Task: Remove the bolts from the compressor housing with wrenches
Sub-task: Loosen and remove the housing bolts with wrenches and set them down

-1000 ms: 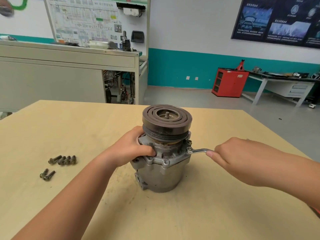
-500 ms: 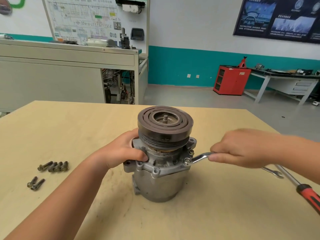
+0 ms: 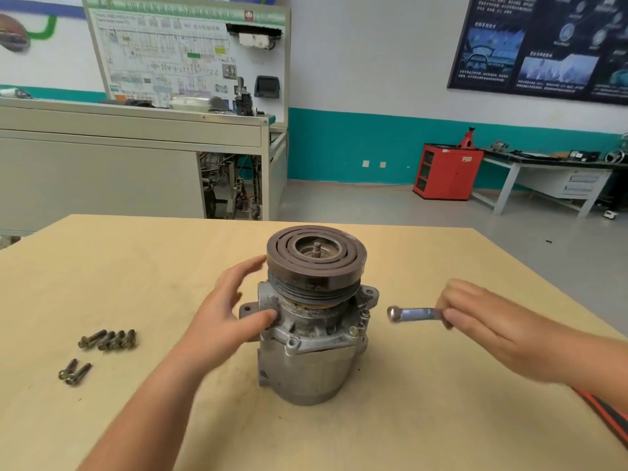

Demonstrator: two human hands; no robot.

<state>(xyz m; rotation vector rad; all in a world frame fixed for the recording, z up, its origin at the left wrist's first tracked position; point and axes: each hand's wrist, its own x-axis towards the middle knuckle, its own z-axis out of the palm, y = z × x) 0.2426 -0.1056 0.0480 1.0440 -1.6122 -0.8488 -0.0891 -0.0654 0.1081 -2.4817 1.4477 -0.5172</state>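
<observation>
Leftward, loose bolts (image 3: 108,339) lie well apart from the left hand (image 3: 224,321), whose blurred, spread fingers (image 3: 246,269) flank the upright compressor housing (image 3: 316,362), thumb touching its grimy grey flange. The right hand (image 3: 489,329) pinches a blurred wrench (image 3: 416,314), its head just clear of the housing; a red handle (image 3: 608,416) is cut off.

The compressor (image 3: 312,355) is standing upright on the bench (image 3: 136,266) between both hands. The left hand (image 3: 224,314) is spreading its fingers, thumb touching the housing. The right hand (image 3: 486,321) is pinching a wrench (image 3: 414,314), its ring end hovering just beside a flange bolt (image 3: 353,331). Six loose bolts (image 3: 108,339) are lying left of the left hand.
</observation>
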